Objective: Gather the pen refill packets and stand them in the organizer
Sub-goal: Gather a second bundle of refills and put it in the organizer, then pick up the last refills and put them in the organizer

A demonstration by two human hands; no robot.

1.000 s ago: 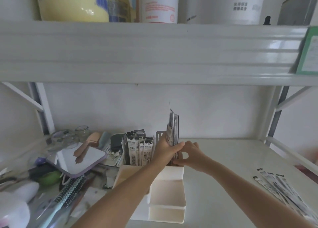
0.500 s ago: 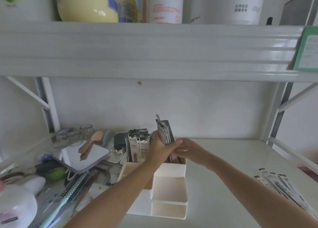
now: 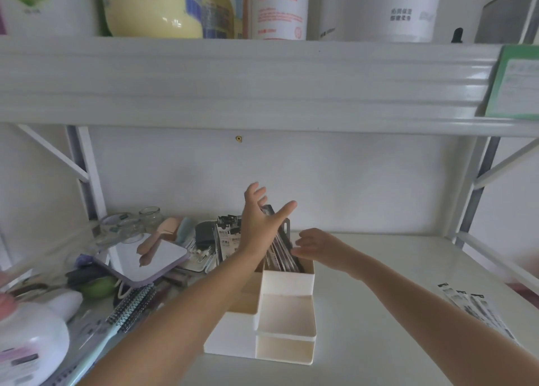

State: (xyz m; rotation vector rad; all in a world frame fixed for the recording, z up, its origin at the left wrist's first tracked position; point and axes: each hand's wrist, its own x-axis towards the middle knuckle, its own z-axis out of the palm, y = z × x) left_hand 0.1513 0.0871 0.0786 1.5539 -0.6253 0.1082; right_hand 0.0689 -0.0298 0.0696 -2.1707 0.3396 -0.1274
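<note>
1. Our left hand [image 3: 258, 225] is spread wide with fingers fanned apart, gripping nothing; its palm sits just in front of the leaning packets.
2. Our right hand [image 3: 316, 247] hovers at 3 o'clock from the left one, fingers loosely curled and extended toward the packets; its fingertips are at the packets' edge, though we cannot tell whether they touch, and nothing is held.
3. Between the two hands, a bundle of pen refill packets [image 3: 284, 253] stands in the rear right compartment of the white organizer [image 3: 287, 315], tilted toward 11 o'clock, the tops showing past the left palm.
4. At 9 o'clock from that bundle, another group of packets [image 3: 229, 237] stands upright in the rear left compartment.
5. The organizer's lower front tiers, at 6 o'clock from the hands, hold nothing we can see.
6. Well apart at 4 o'clock, more loose packets [image 3: 478, 310] lie flat on the white shelf surface [image 3: 393, 283], partly behind the right forearm.
7. At 9 o'clock from the organizer lie a square mirror [image 3: 145, 257] and, nearer to us, a hairbrush [image 3: 128, 310] among clutter.
</note>
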